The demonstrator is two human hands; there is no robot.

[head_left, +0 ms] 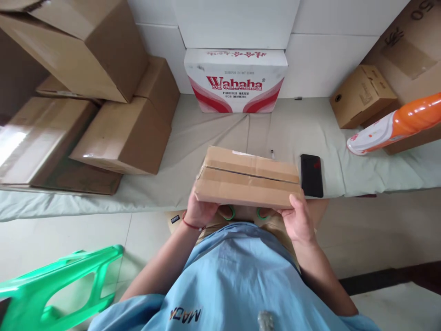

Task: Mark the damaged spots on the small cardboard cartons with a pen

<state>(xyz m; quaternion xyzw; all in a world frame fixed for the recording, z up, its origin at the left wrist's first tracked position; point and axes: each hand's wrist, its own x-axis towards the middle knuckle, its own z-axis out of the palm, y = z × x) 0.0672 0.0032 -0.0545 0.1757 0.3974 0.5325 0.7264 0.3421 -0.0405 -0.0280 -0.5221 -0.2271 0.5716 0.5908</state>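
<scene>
The left hand [201, 212] and the right hand [300, 220] are partly curled around opposite ends of a flat, rectangular brown cardboard box [248, 188], gripping it between them; the right thumb presses its near corner, while some of the left fingers are hidden beneath. The box is slightly tilted at the near edge of a table covered in pale green cloth [220, 131], and whether it touches the cloth cannot be told. Just beside its right end lies a flat black rectangular object [312, 175]. Behind, against the white wall, stands a white-and-red printed carton [236, 82]. Stacked brown cardboard boxes [120, 133] occupy the left, and a tall orange-and-white container [396, 123] the right.
</scene>
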